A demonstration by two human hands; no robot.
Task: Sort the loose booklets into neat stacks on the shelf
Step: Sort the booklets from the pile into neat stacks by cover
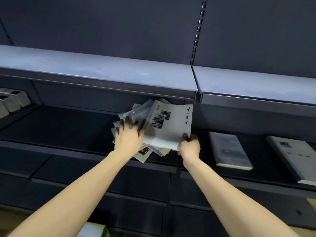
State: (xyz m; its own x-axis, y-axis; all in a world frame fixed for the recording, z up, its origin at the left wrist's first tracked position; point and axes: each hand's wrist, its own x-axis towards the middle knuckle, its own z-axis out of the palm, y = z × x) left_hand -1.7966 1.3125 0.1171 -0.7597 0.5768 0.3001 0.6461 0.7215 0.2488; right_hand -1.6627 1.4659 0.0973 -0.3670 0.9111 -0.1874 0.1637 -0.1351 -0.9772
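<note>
On the dark shelf [68, 127], the right hand [189, 146] pinches the top booklet [172, 127] by its near corner; the left hand [128, 135] presses spread fingers [121, 124] on the messy pile [136, 115] beneath.

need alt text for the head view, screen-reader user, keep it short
A person's right hand grips the near corner of the top booklet on a messy pile of booklets, while the left hand rests spread on the pile. The pile sits on a dark shelf; two neat stacks lie further right.
</note>
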